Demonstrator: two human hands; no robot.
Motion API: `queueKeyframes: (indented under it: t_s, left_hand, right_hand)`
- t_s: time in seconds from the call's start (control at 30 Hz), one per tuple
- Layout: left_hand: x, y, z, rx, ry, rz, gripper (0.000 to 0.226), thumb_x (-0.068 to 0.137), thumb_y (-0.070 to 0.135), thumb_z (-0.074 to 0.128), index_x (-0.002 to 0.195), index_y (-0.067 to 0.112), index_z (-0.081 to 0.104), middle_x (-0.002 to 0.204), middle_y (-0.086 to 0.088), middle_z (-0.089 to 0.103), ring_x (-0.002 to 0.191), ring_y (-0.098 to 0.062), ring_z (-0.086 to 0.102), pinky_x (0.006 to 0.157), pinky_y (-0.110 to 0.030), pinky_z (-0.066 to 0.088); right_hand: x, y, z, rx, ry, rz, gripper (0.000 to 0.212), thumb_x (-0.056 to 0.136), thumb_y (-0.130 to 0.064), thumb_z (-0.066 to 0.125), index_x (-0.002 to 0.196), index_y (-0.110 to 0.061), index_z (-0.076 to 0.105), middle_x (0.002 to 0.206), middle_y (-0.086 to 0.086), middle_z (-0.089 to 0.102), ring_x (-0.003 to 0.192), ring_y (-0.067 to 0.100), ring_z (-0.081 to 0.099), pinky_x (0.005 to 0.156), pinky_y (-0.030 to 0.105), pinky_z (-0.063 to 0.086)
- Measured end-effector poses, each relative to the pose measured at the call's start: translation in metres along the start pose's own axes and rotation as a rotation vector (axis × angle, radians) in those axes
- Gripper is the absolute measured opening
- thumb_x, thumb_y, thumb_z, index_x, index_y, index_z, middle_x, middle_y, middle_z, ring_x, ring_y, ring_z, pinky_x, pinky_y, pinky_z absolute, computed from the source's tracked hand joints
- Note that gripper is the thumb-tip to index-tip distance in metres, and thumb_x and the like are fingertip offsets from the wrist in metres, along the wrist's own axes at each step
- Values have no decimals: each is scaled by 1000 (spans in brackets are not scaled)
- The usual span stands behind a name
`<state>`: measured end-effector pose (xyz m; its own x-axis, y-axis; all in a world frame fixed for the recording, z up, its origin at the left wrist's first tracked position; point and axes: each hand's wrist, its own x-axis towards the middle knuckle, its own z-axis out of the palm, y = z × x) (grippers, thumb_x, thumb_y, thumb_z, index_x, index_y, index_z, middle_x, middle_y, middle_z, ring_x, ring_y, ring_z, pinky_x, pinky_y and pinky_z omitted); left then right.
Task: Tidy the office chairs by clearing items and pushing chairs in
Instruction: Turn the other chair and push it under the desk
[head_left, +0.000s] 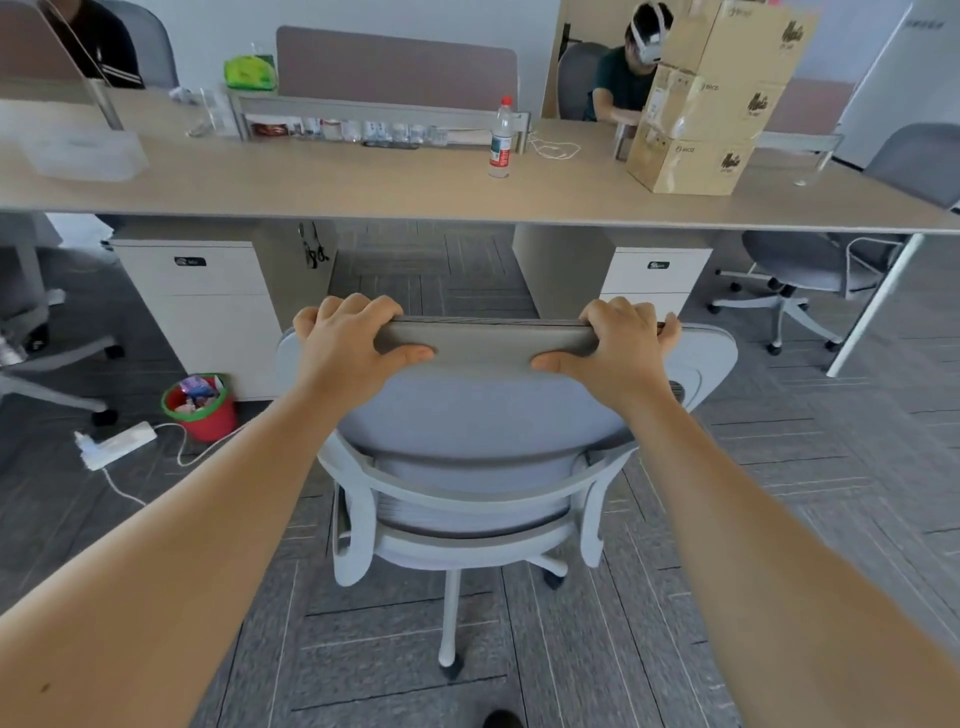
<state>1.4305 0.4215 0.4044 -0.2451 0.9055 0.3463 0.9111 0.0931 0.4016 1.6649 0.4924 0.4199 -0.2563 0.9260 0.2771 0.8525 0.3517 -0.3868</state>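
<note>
Left of the chair (483, 415), on the floor: a power strip (117, 445) and a red bin (203, 405) full of rubbish. Left hand (345, 345) clenched over the top edge of the chair's backrest, fingers curled over the front, thumb on the near side. Right hand (621, 345) gripping the same edge likewise. Chair facing the gap under the counter (311, 182), not yet pushed in. Beyond the chair, on the counter: a water bottle (501, 139), then stacked cardboard boxes (711, 98). Further right, another chair (810, 265) partly under the counter.
</note>
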Motion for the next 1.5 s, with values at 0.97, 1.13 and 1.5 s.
queueKeyframes:
  t_s: [0.97,1.13,1.5]
  left_hand:
    - [272,-30,99,101,40,-143,45,83,29,59,123,9,52,125,-20,52,124,-40,35,111,-54,16]
    - [327,-47,114,78,51,-138,53,77,44,62,117,11,53,120,-17,52,123,-38,35,112,-52,12]
    - [437,-68,147,142,34,-143,53,78,50,55,114,12,52,118,-19,52,118,-38,38,110,-55,18]
  right_hand:
    - [305,47,79,-54,-84,-217,42,82,-40,59,113,-12,50,117,6,52,116,26,39,109,43,11]
    - [359,39,100,-73,-89,-179,41,83,-39,58,112,-11,50,119,7,52,118,27,39,111,46,10]
    - [470,40,133,-128,-103,-134,39,84,-37,57,111,-10,49,120,10,49,116,29,38,112,48,8]
